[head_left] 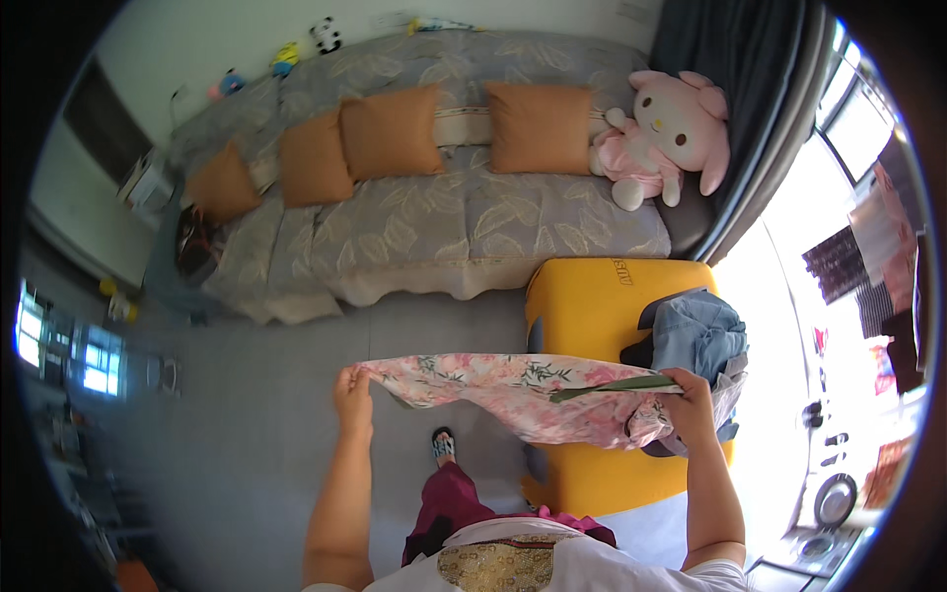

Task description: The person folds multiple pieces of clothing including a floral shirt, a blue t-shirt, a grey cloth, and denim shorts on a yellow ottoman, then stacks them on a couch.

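I see both forearms rising from the lower edge, bare and roughly upright, held apart in front of the body. My left hand (353, 395) is closed, fingers pinched down over one end of a pink floral fabric garment with green leaf print (513, 390). My right hand (688, 400) is also closed, clutching the other end, where the cloth bunches into a thick wad below the knuckles. A dark green strip of the same garment runs across to that hand. Between the two hands the garment is stretched almost level, sagging a little in the middle, held up in the air above the grey floor (247, 414) and partly in front of a bright yellow hard-shell suitcase (592, 296).

The suitcase lies flat just beside the right forearm, and a crumpled pale blue denim garment (695, 335) rests on its right side. Beyond it stands a long sofa covered in grey leaf-patterned cloth (444, 217), with four orange square cushions (390, 133) propped along its back and a pink and white plush rabbit toy (666, 133) sitting at its right end. One sandalled foot (443, 446) shows below the stretched fabric.
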### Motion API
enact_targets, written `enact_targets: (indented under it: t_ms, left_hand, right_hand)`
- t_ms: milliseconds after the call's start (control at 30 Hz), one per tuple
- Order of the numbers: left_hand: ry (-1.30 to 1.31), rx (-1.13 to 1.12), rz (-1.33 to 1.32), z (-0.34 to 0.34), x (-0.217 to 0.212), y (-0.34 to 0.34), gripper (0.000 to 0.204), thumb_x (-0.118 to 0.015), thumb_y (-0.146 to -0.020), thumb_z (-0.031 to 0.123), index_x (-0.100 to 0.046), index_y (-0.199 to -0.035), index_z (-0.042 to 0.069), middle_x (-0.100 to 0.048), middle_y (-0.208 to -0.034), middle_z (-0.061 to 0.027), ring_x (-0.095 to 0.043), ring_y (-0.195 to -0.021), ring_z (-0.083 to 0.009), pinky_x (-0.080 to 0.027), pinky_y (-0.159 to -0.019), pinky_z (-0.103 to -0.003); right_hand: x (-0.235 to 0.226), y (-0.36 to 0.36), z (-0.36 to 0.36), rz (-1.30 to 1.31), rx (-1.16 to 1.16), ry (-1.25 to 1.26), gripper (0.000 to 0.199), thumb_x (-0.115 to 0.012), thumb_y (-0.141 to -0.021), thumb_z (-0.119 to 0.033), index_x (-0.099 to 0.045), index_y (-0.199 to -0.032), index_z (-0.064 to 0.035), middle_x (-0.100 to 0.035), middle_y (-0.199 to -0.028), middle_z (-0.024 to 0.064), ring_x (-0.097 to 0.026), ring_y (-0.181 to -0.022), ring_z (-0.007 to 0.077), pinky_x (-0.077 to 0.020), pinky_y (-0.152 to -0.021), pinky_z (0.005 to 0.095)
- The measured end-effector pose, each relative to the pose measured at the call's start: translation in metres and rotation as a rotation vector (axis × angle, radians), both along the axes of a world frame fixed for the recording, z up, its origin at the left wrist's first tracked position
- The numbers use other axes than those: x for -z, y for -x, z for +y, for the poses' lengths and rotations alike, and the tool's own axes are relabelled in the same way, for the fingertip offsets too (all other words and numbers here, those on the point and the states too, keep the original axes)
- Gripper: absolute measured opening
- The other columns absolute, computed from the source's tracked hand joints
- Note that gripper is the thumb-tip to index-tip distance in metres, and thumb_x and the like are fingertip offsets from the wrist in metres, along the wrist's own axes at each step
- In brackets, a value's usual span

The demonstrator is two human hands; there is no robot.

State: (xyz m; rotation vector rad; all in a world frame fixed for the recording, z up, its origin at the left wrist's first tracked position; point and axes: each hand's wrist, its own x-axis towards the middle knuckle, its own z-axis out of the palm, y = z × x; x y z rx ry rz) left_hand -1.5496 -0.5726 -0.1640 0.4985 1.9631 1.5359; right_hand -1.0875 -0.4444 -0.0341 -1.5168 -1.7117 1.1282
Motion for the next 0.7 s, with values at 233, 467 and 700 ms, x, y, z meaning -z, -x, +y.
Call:
enact_targets:
  t_ms: [233,467,700]
  left_hand:
    - [-0.05,0.441,0.432,0.137,0.03,0.011,0.016,-0.064,-0.084,0.012,-0.059,-0.09,-0.001,-0.06,-0.1,-0.0122,-0.057,-0.083,-0.0203,-0.046,-0.071,-0.027]
    - [-0.404,0.893,0.601,0.286,-0.015,-0.056,0.051,-0.074,-0.077,0.025,-0.05,-0.114,0.001,-0.051,-0.119,-0.0161,-0.051,-0.104,-0.0272,-0.043,-0.087,-0.035]
    - [-0.786,1.971,0.478,0.319,-0.046,-0.244,0.068,-0.079,-0.07,0.029,-0.047,-0.125,0.006,-0.054,-0.116,-0.0173,-0.05,-0.113,-0.0339,-0.039,-0.093,-0.042]
  right_hand:
    - [-0.029,0.051,0.005,0.098,0.396,-0.058,0.018,-0.056,-0.074,0.007,-0.064,-0.09,0.0038,-0.062,-0.076,0.0004,-0.054,-0.072,0.0056,-0.0429,-0.066,0.0197]
    - [-0.048,0.045,-0.006,0.561,0.708,-0.042,0.019,-0.056,-0.072,0.008,-0.064,-0.089,0.0057,-0.064,-0.08,0.0039,-0.058,-0.073,0.009,-0.0451,-0.067,0.0215]
    - [-0.068,0.039,0.059,0.67,0.568,-0.149,0.019,-0.061,-0.071,0.009,-0.067,-0.089,0.0044,-0.066,-0.081,0.0061,-0.062,-0.074,0.0106,-0.048,-0.067,0.0234]
